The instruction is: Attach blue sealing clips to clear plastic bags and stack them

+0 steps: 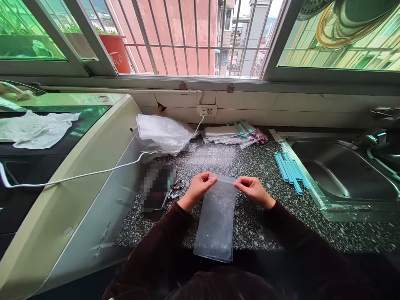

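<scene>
Well — bag held — appliance print illegible.

The plastic bag is a long, narrow rectangle, clear but slightly cloudy, and looks flat. Pinched near both top corners, it slants a little, its bottom end leaning left. It lies over the worktop, the lower edge reaching past the near side. Its layers sit slightly offset at the bottom right.
</scene>
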Available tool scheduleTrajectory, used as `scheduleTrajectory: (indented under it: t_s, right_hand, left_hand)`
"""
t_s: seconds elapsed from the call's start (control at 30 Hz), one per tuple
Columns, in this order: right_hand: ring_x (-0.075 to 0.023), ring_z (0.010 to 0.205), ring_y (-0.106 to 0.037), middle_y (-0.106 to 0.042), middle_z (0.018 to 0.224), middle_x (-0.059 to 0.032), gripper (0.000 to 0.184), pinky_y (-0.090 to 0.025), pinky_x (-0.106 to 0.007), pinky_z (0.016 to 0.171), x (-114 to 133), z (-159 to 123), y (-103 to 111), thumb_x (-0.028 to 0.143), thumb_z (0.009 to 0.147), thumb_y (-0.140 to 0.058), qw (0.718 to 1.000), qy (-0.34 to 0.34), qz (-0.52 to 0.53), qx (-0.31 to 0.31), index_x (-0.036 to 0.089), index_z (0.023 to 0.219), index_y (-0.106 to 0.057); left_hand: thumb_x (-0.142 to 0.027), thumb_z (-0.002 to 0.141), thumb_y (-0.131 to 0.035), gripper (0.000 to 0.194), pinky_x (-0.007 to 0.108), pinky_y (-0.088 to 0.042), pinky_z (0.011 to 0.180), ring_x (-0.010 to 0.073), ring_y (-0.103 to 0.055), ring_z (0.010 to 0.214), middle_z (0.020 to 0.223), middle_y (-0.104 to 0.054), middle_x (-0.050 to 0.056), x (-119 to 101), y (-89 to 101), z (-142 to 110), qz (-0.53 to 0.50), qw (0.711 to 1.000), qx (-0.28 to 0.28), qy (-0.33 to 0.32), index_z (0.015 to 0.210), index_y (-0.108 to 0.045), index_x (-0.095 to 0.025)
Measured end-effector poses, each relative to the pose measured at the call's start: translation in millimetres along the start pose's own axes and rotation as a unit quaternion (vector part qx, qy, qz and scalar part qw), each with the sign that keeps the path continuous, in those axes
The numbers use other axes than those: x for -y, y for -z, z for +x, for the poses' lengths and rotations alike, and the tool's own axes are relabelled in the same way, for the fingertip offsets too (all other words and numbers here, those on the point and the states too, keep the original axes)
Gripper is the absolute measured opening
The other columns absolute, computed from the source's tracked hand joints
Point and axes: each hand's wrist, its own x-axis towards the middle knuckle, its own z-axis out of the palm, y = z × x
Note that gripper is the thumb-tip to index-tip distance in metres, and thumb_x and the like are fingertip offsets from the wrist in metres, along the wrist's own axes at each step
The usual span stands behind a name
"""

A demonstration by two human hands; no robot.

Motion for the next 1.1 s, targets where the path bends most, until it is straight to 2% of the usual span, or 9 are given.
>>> scheduleTrajectory:
  t_s: [0.2,0.43,0.57,0.8,1.0,1.1]
  right_hand:
    - [-0.0096,0.057,-0.043,-0.050,0.058,0.0016,0.035,-0.035,-0.024,0.056,0.3,0.4,-0.9,0.047,0.072,-0.059,1.000,-0.016,-0.005,0.023,0.016,0.059,-0.055]
    - [-0.0091,0.056,-0.042,-0.049,0.057,0.0019,0.037,-0.034,-0.023,0.054,1.4,-0.1,-1.7,0.049,0.072,-0.059,0.999,-0.010,-0.009,0.029,0.015,0.059,-0.054]
    - [-0.0088,0.053,-0.040,-0.050,0.054,0.0018,0.038,-0.032,-0.022,0.050,-2.7,-0.7,-5.7,0.051,0.072,-0.058,0.998,-0.006,-0.055,0.041,0.015,0.062,-0.057]
    - [-0.0104,0.054,-0.044,-0.054,0.059,-0.0011,0.036,-0.034,-0.024,0.052,-5.0,-1.3,-6.7,0.048,0.077,-0.053,0.991,0.059,-0.118,0.017,0.016,0.061,-0.057]
    - [-0.0102,0.054,-0.042,-0.048,0.056,0.0008,0.038,-0.033,-0.024,0.052,-1.3,0.0,4.1,0.049,0.078,-0.053,0.991,0.063,-0.096,-0.063,0.017,0.056,-0.050]
    - [-0.0098,0.053,-0.040,-0.047,0.055,0.0013,0.039,-0.033,-0.023,0.051,-2.9,1.9,7.0,0.051,0.076,-0.054,0.991,0.056,-0.092,-0.076,0.017,0.056,-0.051]
  left_hand:
    - [-0.048,0.054,-0.072,0.039,0.020,-0.032,0.049,0.0072,-0.042,0.051,0.055,-0.051,-0.003,0.3,-0.4,0.1,-0.018,1.000,-0.011,-0.004,0.062,-0.057,-0.013]
    - [-0.047,0.058,-0.070,0.037,0.021,-0.033,0.052,0.0075,-0.042,0.053,0.056,-0.050,-0.003,0.9,-1.9,-1.0,0.001,1.000,0.006,-0.021,0.064,-0.056,-0.013]
    - [-0.047,0.061,-0.067,0.035,0.021,-0.032,0.052,0.0078,-0.041,0.053,0.055,-0.049,-0.004,4.0,-6.4,-1.8,0.035,0.999,0.024,-0.030,0.063,-0.055,-0.014]
    - [-0.047,0.064,-0.065,0.036,0.022,-0.034,0.053,0.0092,-0.045,0.055,0.058,-0.054,-0.002,8.9,-5.2,0.4,0.067,0.997,0.036,-0.016,0.069,-0.059,-0.012]
    - [-0.048,0.063,-0.067,0.039,0.024,-0.038,0.059,0.0132,-0.053,0.062,0.068,-0.063,0.003,9.1,-5.4,-1.8,0.082,0.989,0.112,0.046,0.075,-0.066,-0.011]
    - [-0.048,0.064,-0.067,0.039,0.024,-0.038,0.059,0.0130,-0.054,0.061,0.066,-0.065,0.004,12.3,-7.5,-1.8,0.076,0.986,0.132,0.059,0.075,-0.068,-0.011]
